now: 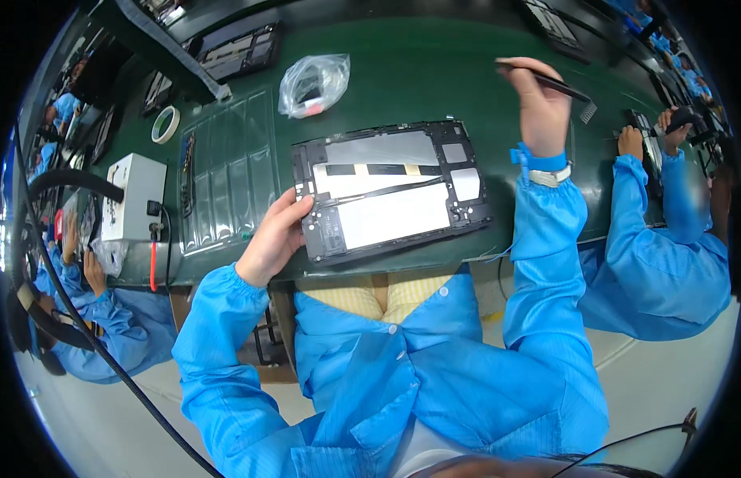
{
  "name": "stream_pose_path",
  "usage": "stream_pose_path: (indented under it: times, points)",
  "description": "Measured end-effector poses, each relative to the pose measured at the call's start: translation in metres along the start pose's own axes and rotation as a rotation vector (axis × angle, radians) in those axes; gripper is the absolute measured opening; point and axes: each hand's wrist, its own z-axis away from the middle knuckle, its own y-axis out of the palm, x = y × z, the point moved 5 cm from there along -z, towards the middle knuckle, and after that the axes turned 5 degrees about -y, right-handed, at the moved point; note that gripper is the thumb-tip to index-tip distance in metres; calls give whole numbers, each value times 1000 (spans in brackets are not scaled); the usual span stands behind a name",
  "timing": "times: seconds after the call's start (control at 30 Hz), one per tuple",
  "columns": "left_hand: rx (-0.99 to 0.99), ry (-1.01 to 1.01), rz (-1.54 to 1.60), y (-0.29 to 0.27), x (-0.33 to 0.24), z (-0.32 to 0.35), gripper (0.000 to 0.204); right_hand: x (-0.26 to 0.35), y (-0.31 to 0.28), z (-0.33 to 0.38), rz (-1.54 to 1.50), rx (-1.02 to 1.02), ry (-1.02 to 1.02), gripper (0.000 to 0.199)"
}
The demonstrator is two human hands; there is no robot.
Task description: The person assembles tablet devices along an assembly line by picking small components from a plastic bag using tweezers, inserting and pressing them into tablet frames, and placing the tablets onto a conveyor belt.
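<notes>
An opened tablet housing (394,191), black with white and silver panels inside, is tilted at the near edge of the green table. My left hand (276,233) grips its left edge, thumb on top and fingers partly hidden below. Raised to the right of the housing, my right hand (539,107) is closed around a slim black brush (563,86). The brush's bristled end points right and down, apart from the housing.
A clear plastic bag (314,84) and a transparent tray (231,171) lie on the green table (418,80). A tape roll (166,125) and a white box (134,195) with a hose stand left. More housings (239,52) lie farther back. Co-workers (657,239) sit on both sides.
</notes>
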Motion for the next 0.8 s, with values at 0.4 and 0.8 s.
stream_pose_path:
  times: [0.4,0.8]
  points:
    - [-334,424,-1620,41,-73,-6,25,-60,96,49,17,509,485,13]
    - [-249,928,-1280,66,-51,-65,20,-52,101,54,202,629,376,15]
